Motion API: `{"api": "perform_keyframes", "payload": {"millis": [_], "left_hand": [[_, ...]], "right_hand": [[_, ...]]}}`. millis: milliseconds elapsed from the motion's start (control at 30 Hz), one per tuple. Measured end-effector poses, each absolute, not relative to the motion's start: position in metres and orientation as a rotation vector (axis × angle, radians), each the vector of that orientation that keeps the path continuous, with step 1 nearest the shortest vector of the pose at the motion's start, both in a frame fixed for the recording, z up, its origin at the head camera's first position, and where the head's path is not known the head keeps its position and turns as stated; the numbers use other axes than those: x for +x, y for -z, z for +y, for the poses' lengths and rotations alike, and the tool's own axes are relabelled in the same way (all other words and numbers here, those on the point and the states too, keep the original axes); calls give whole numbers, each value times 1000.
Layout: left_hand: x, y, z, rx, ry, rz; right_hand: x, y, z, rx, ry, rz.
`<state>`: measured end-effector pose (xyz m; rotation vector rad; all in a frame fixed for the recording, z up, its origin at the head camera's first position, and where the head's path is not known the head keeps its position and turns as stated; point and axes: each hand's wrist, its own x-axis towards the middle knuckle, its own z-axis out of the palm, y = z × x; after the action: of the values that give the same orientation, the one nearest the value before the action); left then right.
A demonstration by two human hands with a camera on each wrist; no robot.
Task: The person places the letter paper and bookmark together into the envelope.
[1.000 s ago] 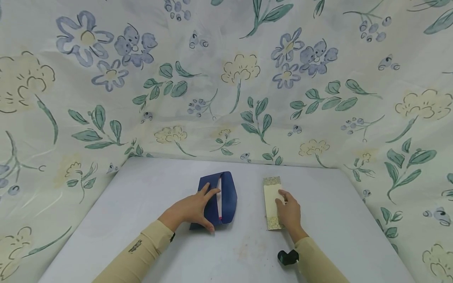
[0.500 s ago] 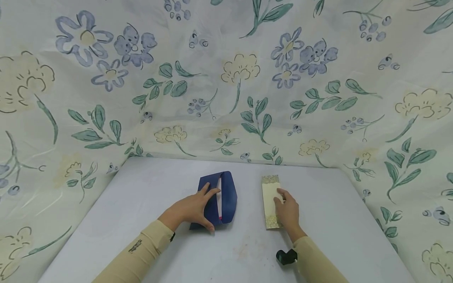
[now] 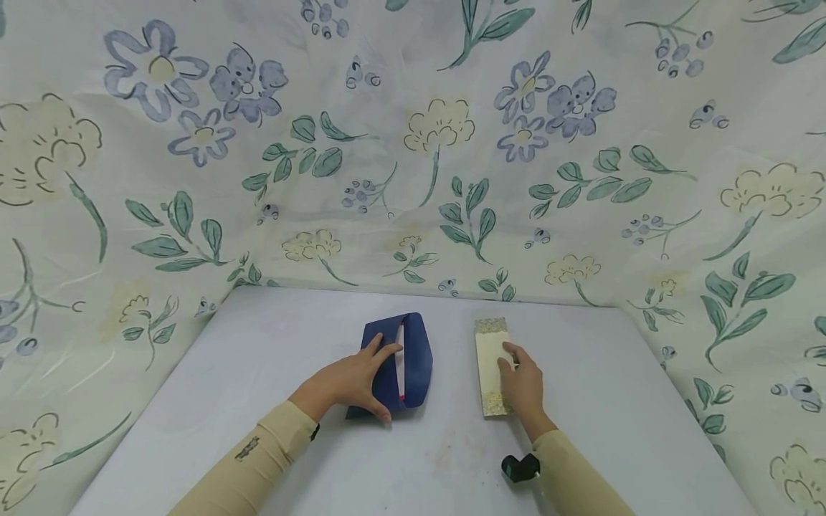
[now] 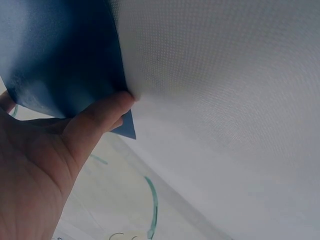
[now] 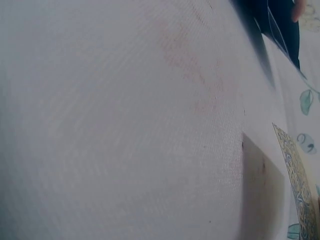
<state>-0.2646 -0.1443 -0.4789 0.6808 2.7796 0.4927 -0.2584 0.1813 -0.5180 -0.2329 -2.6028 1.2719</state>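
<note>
Two hands up close — left hand [image 3: 348,380] gripping one navy envelope [image 3: 419,362], flap open with something white peeking out; right hand [image 3: 525,387] pinching one cream card [image 3: 490,369] with glittery ends, just off the white counter [image 3: 452,459]. There's a strip of counter between them, more either side — far edge meets floral sheeting [image 3: 381,158].

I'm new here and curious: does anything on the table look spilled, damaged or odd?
Yes: a faint reddish smudge marks the white table, below the gap between envelope and card in the head view. It stands out on the pale surface, like a stain.
</note>
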Motion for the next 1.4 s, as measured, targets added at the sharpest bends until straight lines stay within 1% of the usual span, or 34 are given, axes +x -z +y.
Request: {"api": "perform_keyframes", "payload": {"millis": [600,1400], "left_hand": [[-267,483,-146,694,-495,2781],[-266,480,-145,696,-485,2780]], "right_hand": [[-258,516,175,-200,-1297,-2581],[-261,512,168,-171,-1314,-2552]]}}
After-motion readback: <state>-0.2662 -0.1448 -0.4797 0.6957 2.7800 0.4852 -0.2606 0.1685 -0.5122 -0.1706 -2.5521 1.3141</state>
